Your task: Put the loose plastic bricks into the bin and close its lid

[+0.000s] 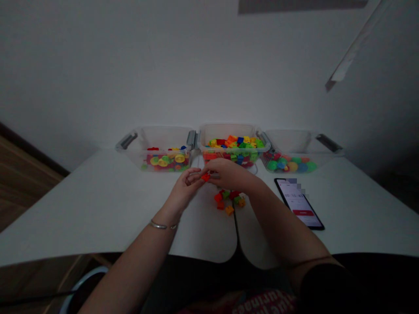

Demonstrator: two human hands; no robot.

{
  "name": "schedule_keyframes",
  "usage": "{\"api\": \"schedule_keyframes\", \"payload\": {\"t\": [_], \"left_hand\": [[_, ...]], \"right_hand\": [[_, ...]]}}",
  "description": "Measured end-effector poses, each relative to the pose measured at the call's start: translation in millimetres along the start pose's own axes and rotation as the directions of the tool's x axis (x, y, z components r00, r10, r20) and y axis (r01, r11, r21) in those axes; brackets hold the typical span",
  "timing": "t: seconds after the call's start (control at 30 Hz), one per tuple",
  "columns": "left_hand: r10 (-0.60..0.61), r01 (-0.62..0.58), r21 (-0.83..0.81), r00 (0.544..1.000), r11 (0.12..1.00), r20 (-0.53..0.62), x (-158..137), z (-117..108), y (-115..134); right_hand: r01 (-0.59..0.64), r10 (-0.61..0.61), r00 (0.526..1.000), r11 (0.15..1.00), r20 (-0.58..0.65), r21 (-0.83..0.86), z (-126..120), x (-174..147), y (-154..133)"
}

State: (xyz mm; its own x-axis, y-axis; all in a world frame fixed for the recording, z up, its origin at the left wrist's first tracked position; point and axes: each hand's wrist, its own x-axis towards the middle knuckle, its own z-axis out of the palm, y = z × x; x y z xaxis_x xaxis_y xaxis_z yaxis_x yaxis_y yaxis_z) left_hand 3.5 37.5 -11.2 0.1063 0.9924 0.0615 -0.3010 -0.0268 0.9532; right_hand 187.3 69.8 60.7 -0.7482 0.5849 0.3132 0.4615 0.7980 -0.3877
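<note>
My left hand (187, 186) and my right hand (225, 174) meet above the table, just in front of the middle bin. Between their fingertips is a small red toy brick (205, 177), and both hands are closed on it. Part of the brick is hidden by the fingers. Below my right hand lies a loose cluster of toy bricks (220, 201) in red, orange, green and yellow. One orange brick (229, 210) sits at the near side of that cluster.
Three clear plastic bins stand along the wall: the left bin (131, 152) with mixed pieces, the middle bin (209, 131) with bricks, the right bin (322, 152) with coloured balls. A phone (303, 205) lies at right. A seam (236, 231) divides the white tabletop (98, 209).
</note>
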Motion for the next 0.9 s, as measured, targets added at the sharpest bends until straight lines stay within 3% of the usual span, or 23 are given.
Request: {"api": "schedule_keyframes", "payload": {"t": [0.13, 0.23, 0.3, 0.37, 0.43, 0.5, 0.57, 0.73, 0.9], "left_hand": [[0.009, -0.009, -0.005, 1.0, 1.0, -0.007, 0, -1, 0], [0.023, -0.023, 0.003, 0.999, 1.0, -0.043, 0, -2, 0], [0.024, -0.024, -0.002, 0.998, 1.0, -0.066, 0, -2, -1], [0.024, -0.024, -0.004, 0.997, 1.0, -0.077, 0, -1, -1], [0.031, -0.031, 0.002, 0.996, 1.0, -0.079, -1, -1, 0], [0.042, -0.042, 0.009, 0.996, 0.999, -0.077, -2, -1, 0], [0.054, -0.053, 0.012, 0.996, 0.999, -0.075, -2, -1, -1], [0.051, -0.051, 0.012, 0.995, 0.999, -0.082, 0, -2, -2], [0.054, -0.053, 0.006, 0.995, 0.999, -0.081, 1, -1, -1]], "right_hand": [[0.013, -0.013, 0.998, 1.0, -0.068, -0.001, -6, -1, -1], [-0.034, 0.034, 0.967, 0.999, -0.254, 0.003, -11, -2, 1], [-0.122, 0.098, 0.887, 0.992, -0.451, -0.024, -15, -4, 4], [-0.225, 0.154, 0.775, 0.974, -0.613, -0.04, -19, -6, 9], [-0.299, 0.181, 0.687, 0.953, -0.704, -0.047, -20, -9, 14], [-0.354, 0.198, 0.648, 0.933, -0.736, -0.061, -20, -10, 19], [-0.411, 0.225, 0.638, 0.908, -0.736, -0.079, -18, -11, 24], [-0.562, 0.331, 0.666, 0.812, -0.669, -0.158, -13, -9, 26], [-0.596, 0.376, 0.749, 0.743, -0.546, -0.304, -15, -7, 17]]}}
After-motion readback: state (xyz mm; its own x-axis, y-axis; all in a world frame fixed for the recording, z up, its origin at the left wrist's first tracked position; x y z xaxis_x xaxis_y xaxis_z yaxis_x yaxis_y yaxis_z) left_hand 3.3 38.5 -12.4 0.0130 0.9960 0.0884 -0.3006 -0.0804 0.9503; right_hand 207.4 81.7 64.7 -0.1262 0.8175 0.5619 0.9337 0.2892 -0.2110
